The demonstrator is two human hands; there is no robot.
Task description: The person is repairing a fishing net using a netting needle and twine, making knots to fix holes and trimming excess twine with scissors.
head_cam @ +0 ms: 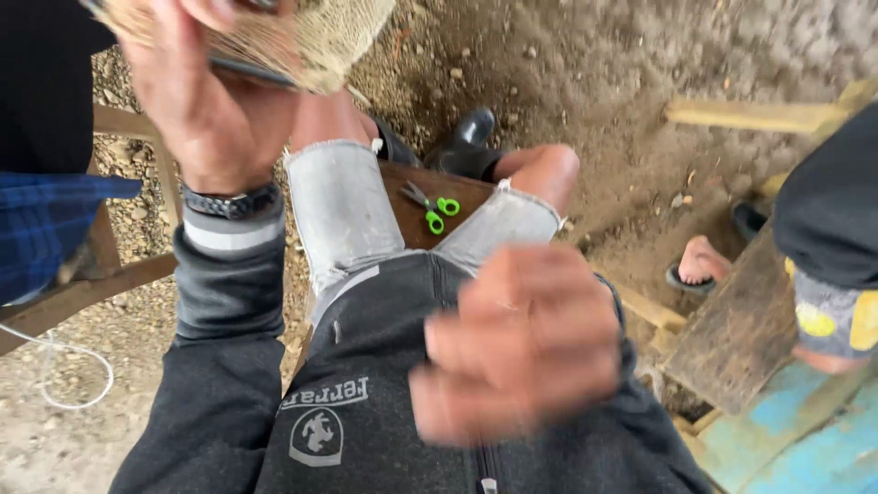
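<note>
My left hand [210, 101] is raised at the top left, with a dark band on its wrist. It grips a tan woven straw piece [320, 37] together with a thin dark strip along the piece's lower edge. My right hand [521, 348] hovers blurred over my lap with its fingers curled into a loose fist, and I see nothing in it. A small pair of scissors with green handles [432, 206] lies on the brown wooden bench [402, 233] between my knees, clear of both hands.
Black boots [466, 137] rest on the dirt ground beyond the bench. Another person sits at the right, with a sandalled foot [704, 261] and patterned shorts [837, 316]. A worn plank [741, 329], a blue board [805, 439], a wooden frame [91, 284] and a white cord [55, 366] surround me.
</note>
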